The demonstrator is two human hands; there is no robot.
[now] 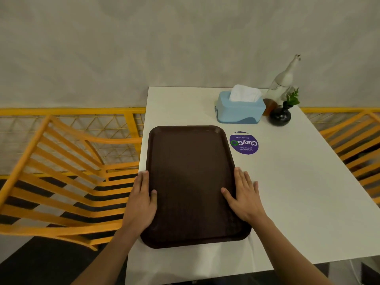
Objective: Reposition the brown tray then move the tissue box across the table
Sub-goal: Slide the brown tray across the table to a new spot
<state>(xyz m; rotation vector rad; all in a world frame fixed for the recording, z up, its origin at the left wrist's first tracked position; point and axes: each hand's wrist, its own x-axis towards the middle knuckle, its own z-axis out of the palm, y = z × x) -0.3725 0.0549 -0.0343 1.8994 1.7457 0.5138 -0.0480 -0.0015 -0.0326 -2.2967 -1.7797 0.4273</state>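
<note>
A dark brown tray (190, 177) lies lengthwise on the left half of the white table (298, 192), its near end tilted slightly right. My left hand (141, 200) grips the tray's left rim, thumb on the inner surface. My right hand (244, 194) holds the right rim the same way, fingers spread on the table beside it. A light blue tissue box (239, 109) with white tissue sticking out stands at the table's far side, beyond the tray's far right corner.
A round purple sticker (244, 143) sits on the table right of the tray. A small black vase with green leaves (280, 116) and a pale bottle (282, 83) stand right of the tissue box by the wall. Yellow slatted chairs (67, 171) flank the table.
</note>
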